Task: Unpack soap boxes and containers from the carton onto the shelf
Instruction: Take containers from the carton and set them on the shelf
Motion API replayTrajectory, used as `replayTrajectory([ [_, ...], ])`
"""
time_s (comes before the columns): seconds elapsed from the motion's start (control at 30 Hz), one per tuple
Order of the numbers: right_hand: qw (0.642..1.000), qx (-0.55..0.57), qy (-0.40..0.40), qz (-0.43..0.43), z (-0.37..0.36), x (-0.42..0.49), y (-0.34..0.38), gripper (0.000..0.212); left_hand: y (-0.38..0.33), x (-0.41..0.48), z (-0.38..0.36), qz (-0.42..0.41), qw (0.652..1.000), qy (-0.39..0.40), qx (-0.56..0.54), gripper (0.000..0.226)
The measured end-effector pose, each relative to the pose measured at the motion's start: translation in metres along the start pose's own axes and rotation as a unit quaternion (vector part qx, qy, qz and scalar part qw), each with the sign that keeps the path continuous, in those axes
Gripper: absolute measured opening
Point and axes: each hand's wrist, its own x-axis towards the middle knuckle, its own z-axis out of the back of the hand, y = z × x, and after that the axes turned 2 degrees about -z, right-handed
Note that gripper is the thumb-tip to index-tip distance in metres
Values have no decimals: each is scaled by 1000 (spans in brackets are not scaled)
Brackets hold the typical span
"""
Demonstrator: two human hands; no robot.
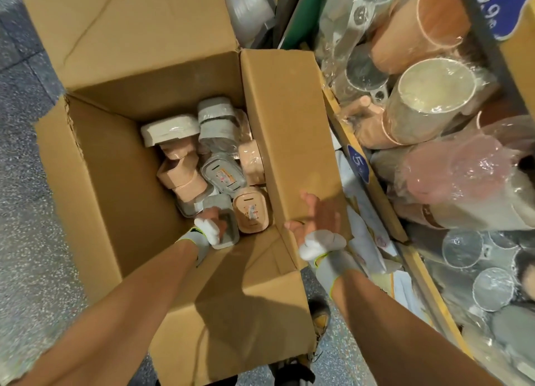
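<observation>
**Q:** What is the state of the hands?

**A:** The left hand (213, 222) is down inside the carton (115, 183). Its fingers curl on a grey soap box (231, 236) at the near right corner. The right hand (318, 212) lies flat on the right flap (289, 110), fingers straight.

**Q:** Why this arrangement?

**A:** The flap is probably pressed outward to keep the opening free for the lift. The other soap boxes (202, 154), grey and peach, are heaped against the carton's right wall.

**Q:** What about the surroundings?

**A:** The carton stands on a speckled floor (29, 212). The shelf (376, 188) runs just beside its right side and holds film-wrapped cups (434, 96).
</observation>
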Motion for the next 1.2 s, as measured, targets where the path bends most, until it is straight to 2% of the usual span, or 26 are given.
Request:
replayTrajectory([
  [0.07,1000,21,6,7,-1,3,-3,67,-2,7,-7,13,999,-47,16,49],
  [0.2,999,48,-7,12,0,6,-5,69,3,24,-20,-28,996,-58,62,58],
  [0.27,1000,20,-2,13,2,7,-6,71,6,34,-27,-27,994,-65,83,56],
  [0.37,999,20,-3,27,5,7,-6,71,8,39,-38,-1,994,-73,86,41],
  [0.43,999,18,-7,30,3,8,-8,71,15,39,-47,-26,991,-86,101,53],
  [0.5,999,16,-5,29,2,8,-8,72,22,37,-47,-41,985,-78,149,67],
  [0.63,1000,10,-1,28,1,11,-9,73,26,38,-43,-61,974,-69,206,63],
  [0.77,999,-1,4,34,1,12,-9,74,29,41,-37,-82,971,-63,217,65],
  [0.9,1000,0,7,26,0,13,-9,74,28,41,-32,-80,979,-10,186,61],
  [1.03,1000,5,0,16,-1,11,-7,73,33,41,-29,-84,979,-17,184,57],
  [1.2,1000,5,-18,12,-3,8,-6,71,45,39,-36,-84,982,35,165,73],
])
